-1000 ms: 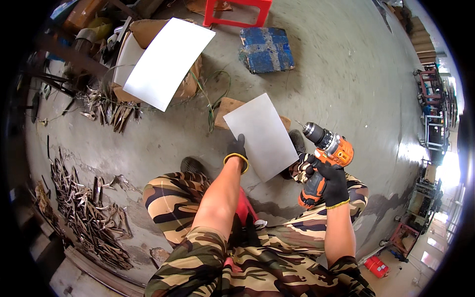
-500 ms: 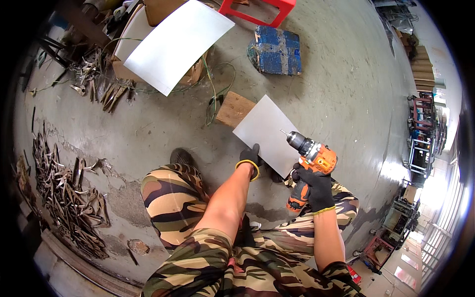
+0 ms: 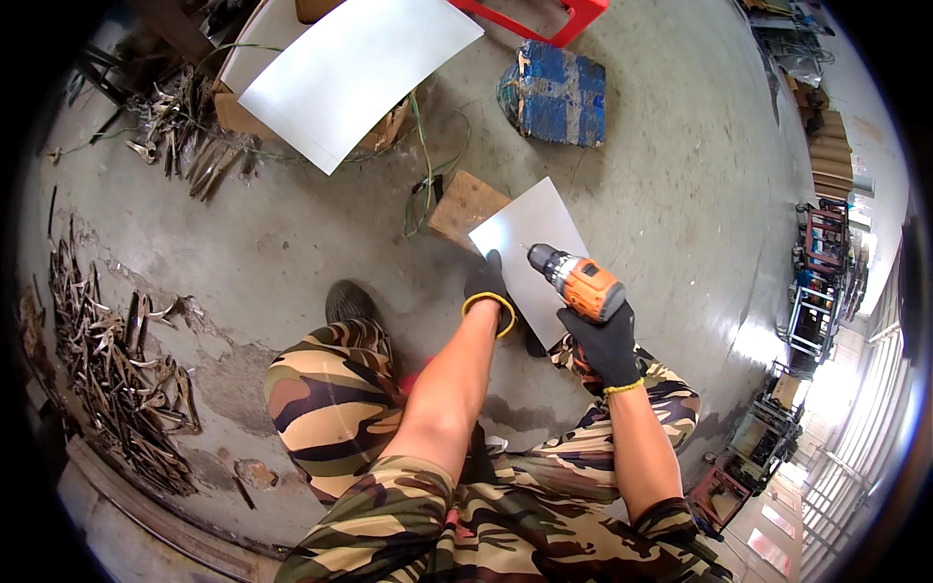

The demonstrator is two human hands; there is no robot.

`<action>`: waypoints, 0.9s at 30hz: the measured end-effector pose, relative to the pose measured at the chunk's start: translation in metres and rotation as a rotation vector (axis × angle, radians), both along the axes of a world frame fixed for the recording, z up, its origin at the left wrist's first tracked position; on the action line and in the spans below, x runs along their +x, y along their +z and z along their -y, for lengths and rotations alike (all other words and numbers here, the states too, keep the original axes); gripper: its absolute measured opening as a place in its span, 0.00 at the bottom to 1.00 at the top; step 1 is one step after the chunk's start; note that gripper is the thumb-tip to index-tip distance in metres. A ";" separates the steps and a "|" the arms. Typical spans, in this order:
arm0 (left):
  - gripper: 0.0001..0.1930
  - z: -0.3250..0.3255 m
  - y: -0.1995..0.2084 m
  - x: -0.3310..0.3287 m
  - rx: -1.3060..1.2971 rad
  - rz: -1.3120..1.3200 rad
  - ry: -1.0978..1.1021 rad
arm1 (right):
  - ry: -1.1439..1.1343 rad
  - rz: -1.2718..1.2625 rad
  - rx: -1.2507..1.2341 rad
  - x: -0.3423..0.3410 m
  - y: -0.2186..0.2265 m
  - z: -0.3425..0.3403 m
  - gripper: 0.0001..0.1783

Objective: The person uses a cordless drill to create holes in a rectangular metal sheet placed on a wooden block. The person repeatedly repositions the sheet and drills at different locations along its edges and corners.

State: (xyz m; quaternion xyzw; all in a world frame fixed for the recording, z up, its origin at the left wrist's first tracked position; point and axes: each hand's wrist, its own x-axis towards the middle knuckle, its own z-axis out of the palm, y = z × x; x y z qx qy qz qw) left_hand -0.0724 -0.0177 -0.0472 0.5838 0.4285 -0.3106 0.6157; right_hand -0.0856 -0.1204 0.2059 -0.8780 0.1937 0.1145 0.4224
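My left hand, in a black glove with a yellow cuff, grips the left edge of a flat pale grey sheet, thumb on top; its other fingers are mostly hidden. The sheet's upper left corner overlaps a brown wooden board on the floor. In my gloved right hand is an orange and black cordless drill, held over the sheet. Its bit points left and forward, toward the sheet's left edge, where a bright light spot falls. Whether the bit touches the sheet I cannot tell.
Ahead lie a blue taped block and a red plastic stool. A larger white sheet rests on a cardboard box, with green cord beside it. Metal strip scraps are heaped at left; carts stand far right.
The drill has moved left over the sheet, its bit nearer the sheet's left edge, where a light spot now shows. My left hand has shifted up along that edge.
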 end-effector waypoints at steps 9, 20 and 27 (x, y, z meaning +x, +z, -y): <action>0.32 -0.027 0.009 0.019 0.136 -0.040 -0.147 | 0.088 -0.031 -0.108 0.013 -0.071 -0.008 0.33; 0.35 -0.038 0.024 0.028 0.155 -0.130 -0.238 | 0.133 -0.057 -0.212 0.021 -0.094 -0.031 0.34; 0.34 -0.038 0.031 0.031 0.153 -0.139 -0.217 | 0.123 -0.081 -0.246 0.014 -0.101 -0.020 0.35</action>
